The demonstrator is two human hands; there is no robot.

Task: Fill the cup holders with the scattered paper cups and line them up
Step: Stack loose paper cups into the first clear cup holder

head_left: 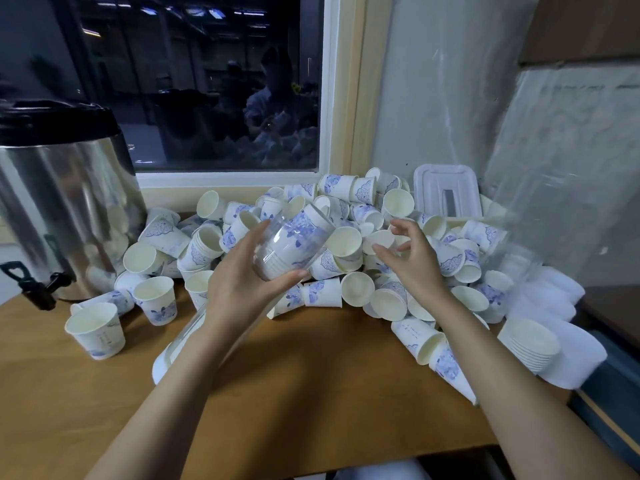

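I see free room only on the near strip of the wooden table (311, 393), widest at near left. Across the far side a heap of paper cups (349, 237) blocks the way, running from the steel urn (65, 209) at far left to the nested cup stacks (530, 341) at right. Upright cups (95, 336) stand at left.

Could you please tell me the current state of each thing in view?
left hand: grips the clear cup holder.
clear cup holder: tilted, nested cups inside.
right hand: open, fingers spread over the cup pile.
cup pile: scattered, mostly tipped over.
metal urn: upright, lid on.
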